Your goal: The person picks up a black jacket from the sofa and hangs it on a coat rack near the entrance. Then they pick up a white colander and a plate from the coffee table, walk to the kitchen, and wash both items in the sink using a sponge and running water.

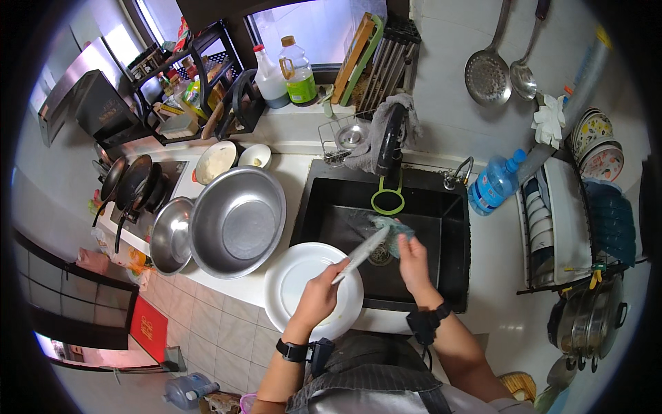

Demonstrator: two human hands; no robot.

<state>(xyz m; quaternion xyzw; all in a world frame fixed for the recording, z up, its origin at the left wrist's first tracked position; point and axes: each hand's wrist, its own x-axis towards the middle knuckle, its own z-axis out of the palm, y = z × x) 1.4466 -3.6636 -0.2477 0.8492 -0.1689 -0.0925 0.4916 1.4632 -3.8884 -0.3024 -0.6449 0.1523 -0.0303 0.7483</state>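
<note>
My left hand (319, 297) grips a thin, pale flat dish (362, 253), seen nearly edge-on over the sink. A translucent green-blue scrubbing cloth (397, 238) is pinched in my right hand (415, 263) and meets the far end of that dish. Both hands are above the black sink (414, 212), near its drain (380, 255). Under my left wrist, white plates (289, 274) rest over the sink's front left corner and the counter. A green plastic ring (388, 202) hangs below the black faucet (391, 139), which has a grey cloth (364, 152) draped over it.
Left of the sink stand a large metal basin (248, 227) and a smaller metal bowl (170, 238). A blue-tinted water bottle (494, 183) stands right of the sink, beside a dish rack (563, 227). Knives fill a block (380, 70) behind the faucet.
</note>
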